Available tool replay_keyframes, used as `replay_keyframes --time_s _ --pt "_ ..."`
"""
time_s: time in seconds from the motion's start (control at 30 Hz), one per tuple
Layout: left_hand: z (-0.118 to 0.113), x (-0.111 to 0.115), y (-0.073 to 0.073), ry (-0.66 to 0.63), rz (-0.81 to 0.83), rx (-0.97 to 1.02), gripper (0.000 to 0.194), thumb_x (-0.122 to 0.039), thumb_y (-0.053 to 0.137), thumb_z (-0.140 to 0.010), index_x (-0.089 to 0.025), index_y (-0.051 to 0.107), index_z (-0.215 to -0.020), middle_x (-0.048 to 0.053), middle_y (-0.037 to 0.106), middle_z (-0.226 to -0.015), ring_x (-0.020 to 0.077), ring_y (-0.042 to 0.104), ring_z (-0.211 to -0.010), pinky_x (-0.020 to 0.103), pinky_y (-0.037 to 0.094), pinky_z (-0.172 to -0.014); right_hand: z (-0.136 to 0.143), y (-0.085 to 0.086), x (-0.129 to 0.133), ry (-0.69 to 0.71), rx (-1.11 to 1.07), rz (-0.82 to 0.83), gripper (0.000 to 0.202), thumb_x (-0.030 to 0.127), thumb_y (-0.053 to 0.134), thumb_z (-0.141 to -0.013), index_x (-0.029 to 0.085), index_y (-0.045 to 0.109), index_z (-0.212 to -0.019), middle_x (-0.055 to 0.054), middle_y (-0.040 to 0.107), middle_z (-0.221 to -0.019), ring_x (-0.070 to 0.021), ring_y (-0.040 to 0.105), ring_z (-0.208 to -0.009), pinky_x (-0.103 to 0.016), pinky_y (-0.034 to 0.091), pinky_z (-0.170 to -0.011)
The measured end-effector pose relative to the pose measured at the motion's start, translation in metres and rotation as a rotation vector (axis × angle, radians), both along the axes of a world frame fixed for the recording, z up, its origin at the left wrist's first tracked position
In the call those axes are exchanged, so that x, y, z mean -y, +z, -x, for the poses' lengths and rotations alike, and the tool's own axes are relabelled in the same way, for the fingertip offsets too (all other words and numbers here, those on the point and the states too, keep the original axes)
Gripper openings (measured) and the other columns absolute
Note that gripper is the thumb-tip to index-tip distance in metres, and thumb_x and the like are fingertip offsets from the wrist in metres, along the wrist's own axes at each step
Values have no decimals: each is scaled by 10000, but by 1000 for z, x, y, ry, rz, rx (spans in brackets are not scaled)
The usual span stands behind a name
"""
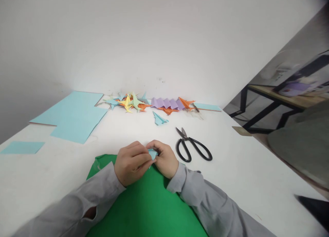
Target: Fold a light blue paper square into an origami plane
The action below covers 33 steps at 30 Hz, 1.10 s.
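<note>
Between my hands is a small folded piece of light blue paper (pixel 153 154), partly covered by the fingers. My left hand (pixel 133 162) pinches it from the left, its back turned up. From the right, my right hand (pixel 166 158) grips the same paper with thumb and curled fingers. Both hands rest above a green cushion (pixel 149 202). Just right of my right hand lies a pair of black-handled scissors (pixel 192 144), blades partly apart and pointing away. A folded light blue paper figure (pixel 159 118) lies beyond my hands.
Light blue sheets (pixel 77 117) and a small blue rectangle (pixel 23 147) lie at the left of the white table (pixel 231 168). Along the wall sit several colourful folded figures (pixel 128 102), a pleated purple paper (pixel 167 103) and a blue strip (pixel 208 107). Another table (pixel 280 94) stands right.
</note>
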<state>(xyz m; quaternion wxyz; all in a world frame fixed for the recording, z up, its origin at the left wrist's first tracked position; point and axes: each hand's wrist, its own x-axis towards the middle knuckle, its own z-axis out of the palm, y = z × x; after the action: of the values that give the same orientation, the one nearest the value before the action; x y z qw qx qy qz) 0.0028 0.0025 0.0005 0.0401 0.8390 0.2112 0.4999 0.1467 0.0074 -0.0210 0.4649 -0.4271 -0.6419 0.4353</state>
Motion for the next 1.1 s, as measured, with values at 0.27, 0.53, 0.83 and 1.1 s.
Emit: replay_keyframes --time_s 0.27,0.53,0.83,1.1 --pt "2 1 4 45 32 4 309 -44 545 -677 -191 580 -946 69 604 -823 161 522 -714 294 456 -564 0 4 0 -31 -7 -11 109 112 518 -637 175 563 -714 12 589 -638 -139 556 -624 -275 439 -623" --pt "3 -4 -1 44 15 29 263 -32 560 -690 -185 600 -900 56 604 -803 155 511 -744 300 462 -618 1 3 0 -25 17 -8 176 74 482 -615 175 566 -732 12 602 -662 -137 563 -641 -270 444 -638" --pt "3 -2 3 36 -15 22 195 -44 565 -700 -185 603 -830 44 607 -759 147 517 -718 289 464 -595 1 5 1 -22 37 -15 167 72 491 -616 182 565 -719 17 599 -651 -131 551 -628 -261 438 -619" --pt "1 1 4 18 -53 48 165 -21 609 -657 -168 579 -726 21 608 -684 128 507 -681 260 471 -574 2 5 2 0 56 -25 183 68 476 -597 181 566 -709 17 583 -640 -129 528 -606 -258 427 -601"
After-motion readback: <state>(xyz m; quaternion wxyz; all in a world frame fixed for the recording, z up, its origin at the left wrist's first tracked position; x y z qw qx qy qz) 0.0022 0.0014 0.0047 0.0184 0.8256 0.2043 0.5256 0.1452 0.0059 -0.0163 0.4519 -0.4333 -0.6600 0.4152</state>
